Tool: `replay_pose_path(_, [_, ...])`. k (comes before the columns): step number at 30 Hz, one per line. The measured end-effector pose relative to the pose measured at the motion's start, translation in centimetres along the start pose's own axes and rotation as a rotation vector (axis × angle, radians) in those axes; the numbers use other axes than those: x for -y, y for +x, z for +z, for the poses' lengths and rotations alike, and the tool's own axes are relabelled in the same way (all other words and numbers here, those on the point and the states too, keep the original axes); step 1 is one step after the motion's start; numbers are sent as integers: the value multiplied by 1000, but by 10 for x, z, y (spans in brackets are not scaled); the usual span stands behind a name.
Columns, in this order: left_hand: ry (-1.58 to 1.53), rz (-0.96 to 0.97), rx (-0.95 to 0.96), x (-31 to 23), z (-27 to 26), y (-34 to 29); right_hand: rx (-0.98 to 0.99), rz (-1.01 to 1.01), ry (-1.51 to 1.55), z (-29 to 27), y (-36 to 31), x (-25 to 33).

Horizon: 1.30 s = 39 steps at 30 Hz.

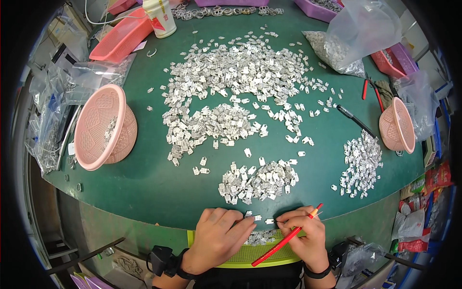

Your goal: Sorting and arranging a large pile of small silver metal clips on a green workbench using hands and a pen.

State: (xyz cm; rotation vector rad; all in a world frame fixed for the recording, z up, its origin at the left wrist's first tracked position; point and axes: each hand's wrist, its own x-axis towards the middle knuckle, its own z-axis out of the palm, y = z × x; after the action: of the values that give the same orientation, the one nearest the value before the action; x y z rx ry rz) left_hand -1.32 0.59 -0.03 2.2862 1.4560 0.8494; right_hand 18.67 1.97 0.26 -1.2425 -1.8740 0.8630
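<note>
My left hand (219, 236) rests at the table's near edge, index finger and thumb stretched out and fingertips beside a few small silver padlock-shaped metal pieces (258, 217). My right hand (303, 233) is closed around a red pencil (284, 243), which slants across the palm. Its thumb and forefinger meet close to a single metal piece (269, 221); whether they touch it I cannot tell. Just beyond both hands lies a small heap of such pieces (260, 182). Below the hands, a yellow-green basket (236, 260) holds more of them, partly hidden by my hands.
A large spread of the same pieces (236, 72) covers the middle of the green table (144, 192). Another heap (361, 166) lies right, near a black pen (356, 120). Pink baskets (118, 149) (397, 127) stand at both sides. Far right is a plastic bag (356, 38).
</note>
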Motion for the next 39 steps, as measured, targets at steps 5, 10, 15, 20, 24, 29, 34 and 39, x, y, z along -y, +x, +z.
replay_pose_path(5, [16, 33, 25, -3, 7, 9, -246, 203, 446, 7, -16, -1])
replay_pose_path(10, [-12, 14, 0, -8, 12, 13, -139, 222, 504, 2, -7, 2])
replay_pose_path(15, [-17, -27, 9, -8, 10, 10, -106, 293, 433, 12, -2, 6])
replay_pose_path(20, [-34, -18, -14, -6, 12, 10, -48, 202, 237, 15, 0, 1])
replay_pose_path(24, [-41, -10, 1, -6, 12, 11, -76, 182, 197, 18, 0, 2])
replay_pose_path(29, [-47, -12, 5, -5, 11, 10, -52, 136, 182, 15, 4, 4])
replay_pose_path(34, [-40, 7, -4, -7, 11, 10, -21, 179, 188, 12, 4, 4])
replay_pose_path(39, [-33, 8, -14, -7, 12, 10, -27, 236, 260, 10, 2, 6])
